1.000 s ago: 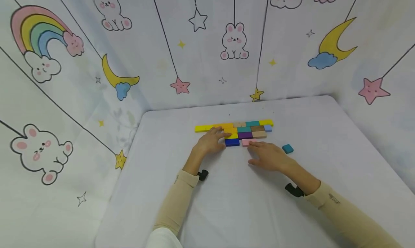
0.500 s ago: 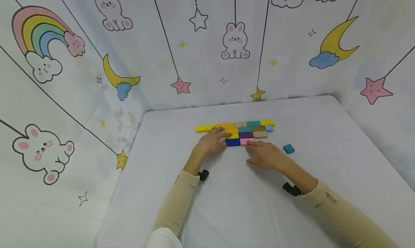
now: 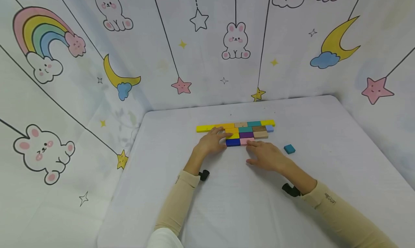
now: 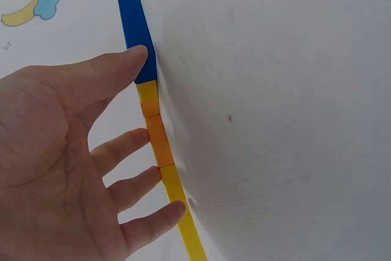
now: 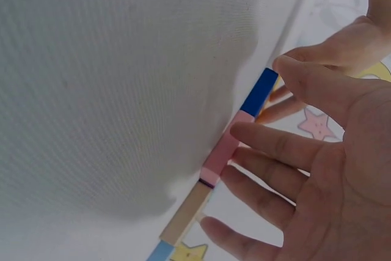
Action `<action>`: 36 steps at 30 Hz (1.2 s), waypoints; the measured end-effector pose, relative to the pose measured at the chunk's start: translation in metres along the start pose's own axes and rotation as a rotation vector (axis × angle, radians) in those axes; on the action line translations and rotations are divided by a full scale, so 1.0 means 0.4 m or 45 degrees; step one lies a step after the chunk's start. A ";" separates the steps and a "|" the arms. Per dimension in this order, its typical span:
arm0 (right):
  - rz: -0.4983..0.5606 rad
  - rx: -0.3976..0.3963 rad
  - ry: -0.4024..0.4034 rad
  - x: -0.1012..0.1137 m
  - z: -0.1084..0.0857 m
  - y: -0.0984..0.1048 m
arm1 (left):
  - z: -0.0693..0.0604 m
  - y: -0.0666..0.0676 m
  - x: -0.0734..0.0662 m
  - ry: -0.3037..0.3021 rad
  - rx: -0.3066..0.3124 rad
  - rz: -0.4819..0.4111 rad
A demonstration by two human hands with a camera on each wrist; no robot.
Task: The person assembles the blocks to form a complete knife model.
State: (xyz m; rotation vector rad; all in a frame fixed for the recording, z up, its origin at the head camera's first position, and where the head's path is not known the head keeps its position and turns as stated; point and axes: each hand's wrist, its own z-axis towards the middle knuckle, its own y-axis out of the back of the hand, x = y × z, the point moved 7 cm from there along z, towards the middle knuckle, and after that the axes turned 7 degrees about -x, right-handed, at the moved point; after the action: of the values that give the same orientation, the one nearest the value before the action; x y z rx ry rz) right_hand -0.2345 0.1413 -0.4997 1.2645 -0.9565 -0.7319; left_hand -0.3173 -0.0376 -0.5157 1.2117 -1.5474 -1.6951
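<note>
Flat coloured blocks lie together in rows on the white table. My left hand [image 3: 209,142] rests at the left end of the rows, fingers spread. In the left wrist view its thumb touches the dark blue block [image 4: 138,35], and other fingertips reach the orange block [image 4: 160,142] and the long yellow block [image 4: 183,212]. My right hand [image 3: 267,156] has its fingers extended, with fingertips on the pink block [image 5: 221,151]. That block sits end to end against the dark blue one in the nearest row. Behind it are a purple block [image 3: 246,135] and a tan block [image 3: 260,134].
A single teal block [image 3: 289,149] lies apart, right of the rows, beyond my right hand. The white table [image 3: 240,204] meets a cartoon-printed cloth wall [image 3: 207,68] at the back and sides.
The pink block has slid left against the dark blue block, closing the gap between them. My right hand moved slightly left with it; the left hand stayed in place.
</note>
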 end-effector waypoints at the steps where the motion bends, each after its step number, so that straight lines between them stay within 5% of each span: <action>1: 0.000 -0.004 0.000 -0.001 0.000 -0.001 | 0.001 -0.001 -0.001 -0.003 0.001 0.000; 14: 0.076 0.009 -0.048 -0.009 -0.013 -0.001 | 0.002 0.002 -0.007 0.004 0.000 -0.008; 19: 0.112 -0.057 -0.089 -0.028 -0.030 0.014 | 0.003 0.003 -0.008 -0.003 -0.004 -0.039; 30: 0.084 -0.171 -0.254 -0.109 -0.131 0.074 | 0.000 -0.005 0.002 -0.009 0.009 -0.044; 36: 0.048 -0.146 -0.357 -0.166 -0.179 0.076 | -0.002 0.003 0.000 -0.013 0.009 -0.049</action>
State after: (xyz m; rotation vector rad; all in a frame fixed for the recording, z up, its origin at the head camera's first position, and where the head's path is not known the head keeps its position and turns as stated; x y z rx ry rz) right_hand -0.2013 0.2369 -0.4841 1.0579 -1.1450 -0.9379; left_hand -0.3169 -0.0383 -0.5146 1.2455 -1.5464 -1.7240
